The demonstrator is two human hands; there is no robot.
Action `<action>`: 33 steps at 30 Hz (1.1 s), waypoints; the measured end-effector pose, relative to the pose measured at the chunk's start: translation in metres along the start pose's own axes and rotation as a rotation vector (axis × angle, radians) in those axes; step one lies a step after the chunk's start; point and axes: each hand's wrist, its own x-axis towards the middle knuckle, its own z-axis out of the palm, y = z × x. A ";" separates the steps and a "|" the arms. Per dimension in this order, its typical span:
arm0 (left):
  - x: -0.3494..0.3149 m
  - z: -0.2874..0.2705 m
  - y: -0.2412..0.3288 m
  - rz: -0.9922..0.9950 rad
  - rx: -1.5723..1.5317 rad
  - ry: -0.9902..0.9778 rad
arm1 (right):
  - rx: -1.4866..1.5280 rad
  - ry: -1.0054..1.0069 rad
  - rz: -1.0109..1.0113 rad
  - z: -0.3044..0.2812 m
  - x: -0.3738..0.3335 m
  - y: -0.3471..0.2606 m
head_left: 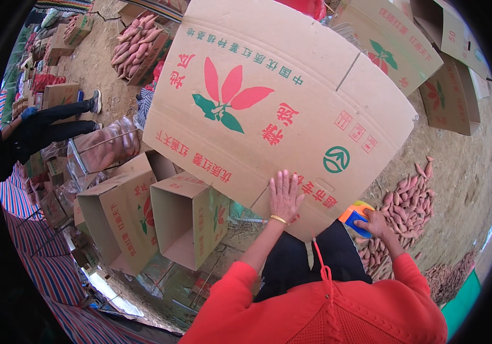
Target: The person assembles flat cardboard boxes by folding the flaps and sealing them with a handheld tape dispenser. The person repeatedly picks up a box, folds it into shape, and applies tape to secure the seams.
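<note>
A large flattened cardboard box (309, 135), printed with a red and green leaf emblem and red and green lettering, stretches away in front of me from my lap. My left hand (284, 198) lies on its near part, fingers spread, palm down. My right hand (379, 225) is wrapped round a tape dispenser (356, 217) in orange, yellow and blue, held just beside the cardboard's near right edge. Whether any tape is pulled out from it cannot be made out.
Two open cardboard boxes (191, 223) lie on their sides at left; more cartons (455, 94) stand far right. Sweet potatoes (409, 200) are heaped on the ground to my right, and a filled box (138, 49) sits at the back. Another person (57, 120) is at far left.
</note>
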 end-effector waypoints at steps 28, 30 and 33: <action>-0.102 -0.082 0.085 -1.110 -1.830 0.339 | 0.738 -0.110 -0.284 -0.001 -0.083 -0.002; -0.105 -0.099 0.096 -1.018 -1.848 0.339 | 0.778 -0.135 -0.381 -0.009 -0.095 0.003; -0.103 -0.135 0.113 -0.896 -1.888 0.291 | 0.809 -0.085 -0.507 -0.039 -0.125 -0.016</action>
